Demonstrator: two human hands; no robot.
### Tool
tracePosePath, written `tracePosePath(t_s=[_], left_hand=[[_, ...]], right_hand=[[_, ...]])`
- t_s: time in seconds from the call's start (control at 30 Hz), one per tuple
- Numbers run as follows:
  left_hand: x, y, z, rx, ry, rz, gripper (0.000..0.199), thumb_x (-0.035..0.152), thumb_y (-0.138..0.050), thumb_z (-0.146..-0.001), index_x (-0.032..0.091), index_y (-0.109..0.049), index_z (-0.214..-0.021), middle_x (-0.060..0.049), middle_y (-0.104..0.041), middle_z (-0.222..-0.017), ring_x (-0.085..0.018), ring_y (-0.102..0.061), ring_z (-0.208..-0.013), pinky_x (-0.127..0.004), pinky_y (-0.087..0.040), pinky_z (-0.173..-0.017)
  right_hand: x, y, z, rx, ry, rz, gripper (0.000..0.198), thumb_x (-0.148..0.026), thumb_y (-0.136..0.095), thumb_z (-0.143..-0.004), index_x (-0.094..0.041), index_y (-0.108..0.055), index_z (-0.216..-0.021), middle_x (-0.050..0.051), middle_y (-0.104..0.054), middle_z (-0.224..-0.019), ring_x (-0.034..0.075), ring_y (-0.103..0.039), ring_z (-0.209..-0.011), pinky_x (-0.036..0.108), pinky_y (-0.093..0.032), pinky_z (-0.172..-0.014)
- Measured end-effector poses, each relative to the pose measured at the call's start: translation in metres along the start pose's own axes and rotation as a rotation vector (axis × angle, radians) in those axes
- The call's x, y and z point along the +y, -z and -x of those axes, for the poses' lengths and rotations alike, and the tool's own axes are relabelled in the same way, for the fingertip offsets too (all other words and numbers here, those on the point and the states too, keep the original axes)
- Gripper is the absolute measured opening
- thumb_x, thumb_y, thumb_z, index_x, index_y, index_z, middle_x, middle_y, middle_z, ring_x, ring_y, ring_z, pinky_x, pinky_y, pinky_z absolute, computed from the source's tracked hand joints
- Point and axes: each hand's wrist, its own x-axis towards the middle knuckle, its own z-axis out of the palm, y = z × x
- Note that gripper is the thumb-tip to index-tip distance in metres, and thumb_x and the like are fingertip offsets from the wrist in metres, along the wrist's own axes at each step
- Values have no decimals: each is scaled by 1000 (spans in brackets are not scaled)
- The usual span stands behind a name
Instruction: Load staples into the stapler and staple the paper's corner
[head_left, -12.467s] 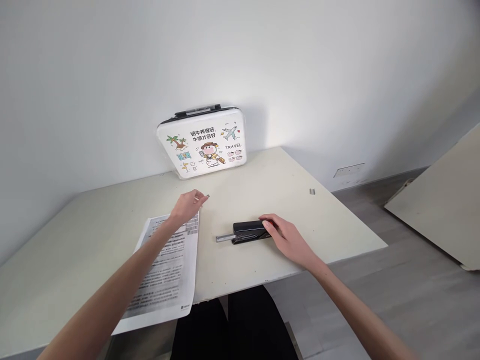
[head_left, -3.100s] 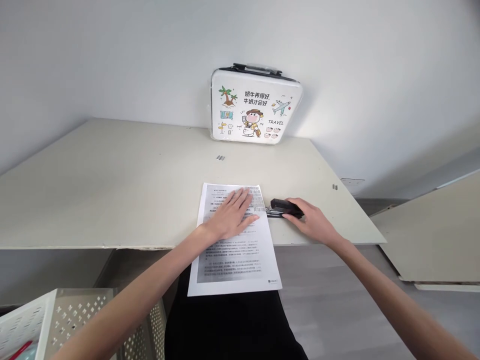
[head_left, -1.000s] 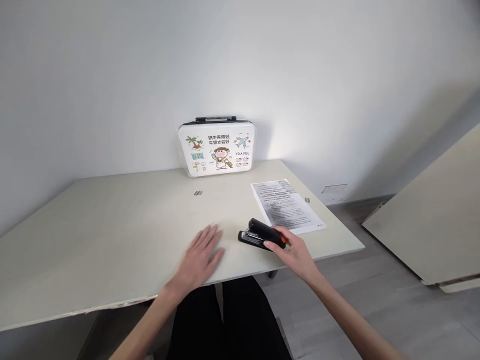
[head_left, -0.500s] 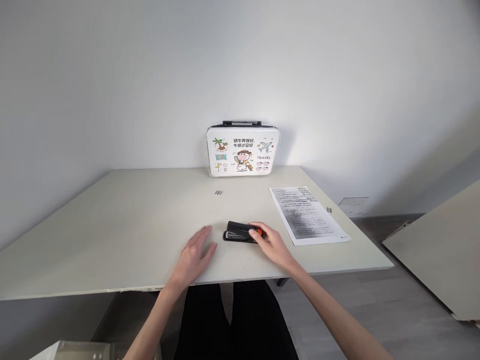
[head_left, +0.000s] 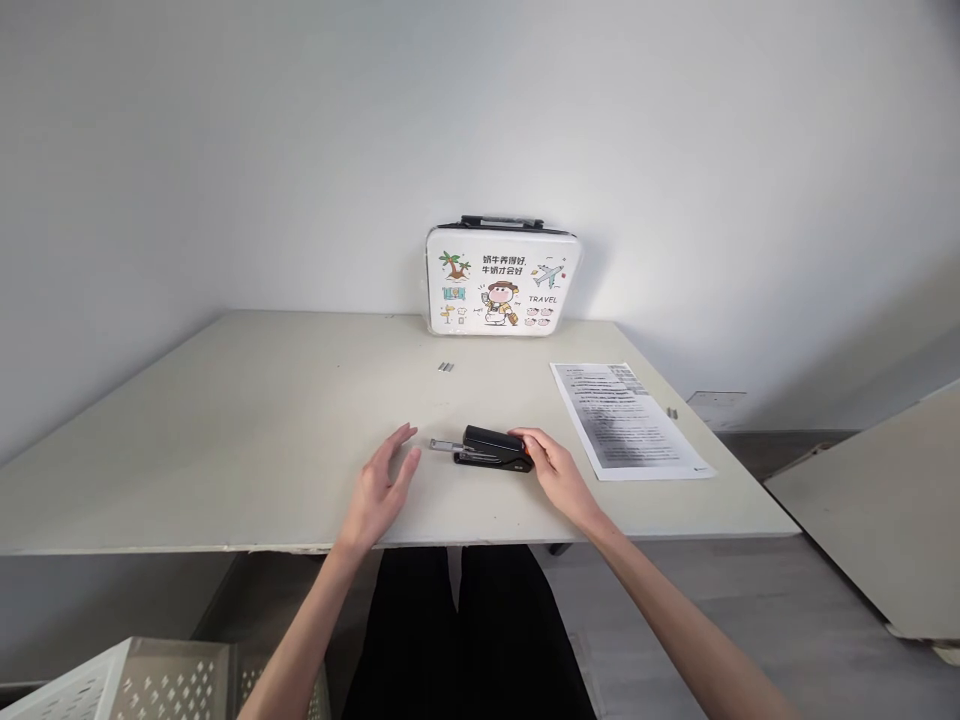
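A black stapler [head_left: 491, 450] lies near the front of the table, its metal staple tray [head_left: 445, 446] sticking out toward the left. My right hand [head_left: 556, 478] grips the stapler's right end, and the fingers hide part of that end. To the left of the tray, my left hand [head_left: 379, 488] hovers at the tabletop with thumb and fingers apart, touching nothing. Small strips of staples [head_left: 446, 367] lie farther back on the table. A printed sheet of paper [head_left: 637, 425] rests to the right of the stapler.
A white case with cartoon prints [head_left: 499, 285] stands against the wall at the back of the table [head_left: 225, 440]. Another small metal piece [head_left: 672, 413] lies beside the paper's right edge. A perforated white basket [head_left: 176, 680] is below the table at lower left.
The metal staple tray has slid out of the stapler's left end. My left hand has lifted slightly and turned, its thumb and fingers facing the tray. The view has tilted down a little.
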Motion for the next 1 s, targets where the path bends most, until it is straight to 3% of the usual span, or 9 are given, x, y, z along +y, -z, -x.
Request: tracePosePath(t_s=[0.1, 0.27, 0.4, 0.53, 0.63, 0.73, 0.83, 1.0], left_hand=[[-2, 0, 0, 50, 29, 94, 53, 58, -52, -104, 24, -55, -146, -10, -61, -152, -28, -55, -144, -43, -42, -120], [-2, 2, -1, 53, 34, 147, 50, 59, -54, -103, 25, -58, -140, -10, -64, -148, -27, -55, -142, -44, -41, -121], [10, 0, 1, 56, 98, 238, 49, 60, -58, -101, 24, -63, -133, -11, -68, -143, -29, -56, -142, -46, -39, -123], [22, -14, 4, 38, 222, 655, 48, 59, -53, -103, 20, -66, -125, -14, -68, -141, -31, -60, -138, -50, -44, -121], [28, -27, 4, -76, 390, 933, 45, 56, -45, -103, 19, -67, -117, -16, -68, -142, -32, -60, -137, -53, -49, -117], [31, -33, 3, -168, 488, 1015, 37, 46, -45, -100, 19, -67, -113, -15, -67, -143, -33, -58, -139, -55, -51, -115], [32, -35, 3, -188, 515, 1027, 32, 39, -44, -98, 19, -67, -110, -13, -66, -144, -34, -56, -141, -57, -52, -113], [30, -37, 3, -155, 506, 983, 30, 38, -43, -97, 20, -67, -102, -15, -69, -137, -32, -61, -135, -52, -52, -112]], right_hand=[[-5, 0, 2, 5, -13, 16, 50, -58, -37, -107, -25, -70, -125, 8, -75, -125, 25, -68, -115, 40, -50, -104], [-13, -2, 5, -43, -13, 96, 41, -56, -63, -97, -25, -70, -122, 6, -77, -113, 26, -71, -102, 38, -55, -89], [-14, -2, 12, 15, 72, 148, 30, -49, -68, -95, -25, -71, -114, 7, -77, -110, 27, -71, -100, 38, -57, -85], [-26, -2, 28, 81, 316, 219, 22, -33, -66, -99, -30, -70, -121, 7, -77, -118, 28, -72, -109, 44, -58, -91], [-43, -3, 38, 103, 638, 317, 41, -10, -58, -99, -36, -67, -131, 3, -78, -122, 26, -71, -116, 51, -56, -100], [-54, -3, 44, 93, 848, 444, 54, -1, -61, -97, -38, -66, -135, -1, -79, -124, 24, -72, -120, 49, -54, -103], [-54, -2, 48, 61, 907, 532, 53, -2, -67, -96, -37, -67, -136, 0, -77, -129, 24, -72, -122, 47, -55, -101], [-48, 0, 52, 55, 837, 540, 49, -6, -66, -97, -40, -69, -131, -1, -78, -128, 26, -73, -120, 49, -55, -100]])
